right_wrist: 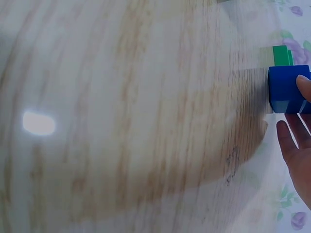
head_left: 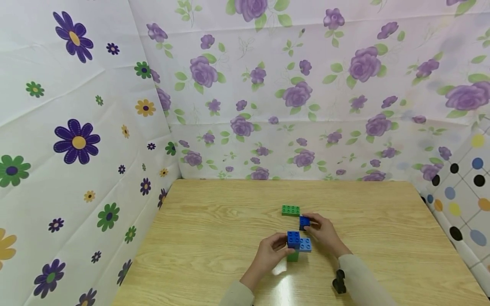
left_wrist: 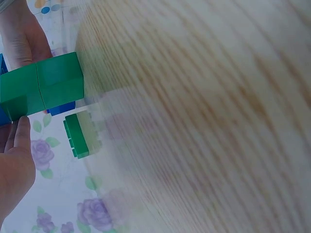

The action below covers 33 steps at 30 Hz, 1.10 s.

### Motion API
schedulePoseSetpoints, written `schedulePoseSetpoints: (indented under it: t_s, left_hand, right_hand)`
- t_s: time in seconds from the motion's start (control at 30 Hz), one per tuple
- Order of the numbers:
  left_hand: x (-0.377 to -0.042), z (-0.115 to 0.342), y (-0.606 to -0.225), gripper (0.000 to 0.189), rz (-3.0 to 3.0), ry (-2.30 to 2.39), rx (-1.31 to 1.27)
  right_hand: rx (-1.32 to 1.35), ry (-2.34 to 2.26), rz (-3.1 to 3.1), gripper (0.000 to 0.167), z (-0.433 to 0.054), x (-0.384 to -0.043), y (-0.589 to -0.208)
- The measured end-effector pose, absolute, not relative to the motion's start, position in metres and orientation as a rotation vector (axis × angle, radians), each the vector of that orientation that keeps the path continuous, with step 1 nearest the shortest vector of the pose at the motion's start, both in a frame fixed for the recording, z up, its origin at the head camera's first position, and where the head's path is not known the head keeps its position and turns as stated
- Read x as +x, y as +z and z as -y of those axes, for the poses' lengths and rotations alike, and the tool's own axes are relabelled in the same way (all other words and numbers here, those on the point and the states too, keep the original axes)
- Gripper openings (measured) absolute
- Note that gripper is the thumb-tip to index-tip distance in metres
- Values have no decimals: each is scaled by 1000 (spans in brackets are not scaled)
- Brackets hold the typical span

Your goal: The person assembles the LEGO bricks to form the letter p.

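Observation:
A small stack of toy building blocks stands in front of me, with a dark blue block (head_left: 293, 239) on top, a light blue block (head_left: 305, 245) jutting out to the right and green blocks (left_wrist: 41, 86) at the bottom. My left hand (head_left: 269, 254) grips the stack from the left, thumb in front and fingers behind. Farther back, my right hand (head_left: 323, 231) pinches a separate dark blue block (right_wrist: 287, 90) from its right side, close to the tabletop. Just beyond that block lies a flat green block (head_left: 291, 211) with its studs up.
The wooden table (head_left: 214, 229) reaches back to a flowered cloth (head_left: 245, 106). A small black object (head_left: 339, 282) is beside the right sleeve (head_left: 361, 278). Patterned cloths also hang at the left and right.

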<state>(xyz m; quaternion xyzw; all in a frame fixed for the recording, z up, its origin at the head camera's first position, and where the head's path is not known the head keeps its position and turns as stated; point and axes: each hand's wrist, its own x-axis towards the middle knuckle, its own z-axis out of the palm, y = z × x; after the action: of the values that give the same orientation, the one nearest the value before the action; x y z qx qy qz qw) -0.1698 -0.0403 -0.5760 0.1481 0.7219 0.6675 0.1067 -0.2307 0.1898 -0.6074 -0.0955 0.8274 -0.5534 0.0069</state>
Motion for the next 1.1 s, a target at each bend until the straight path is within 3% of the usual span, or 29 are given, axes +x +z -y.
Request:
schedulePoseSetpoints:
  t_s: [1.1]
  left_hand:
    - [-169, 40, -576, 35, -2117, 1975, 429]
  right_hand:
    - [-271, -1717, -2672, 28, -201, -231, -599]
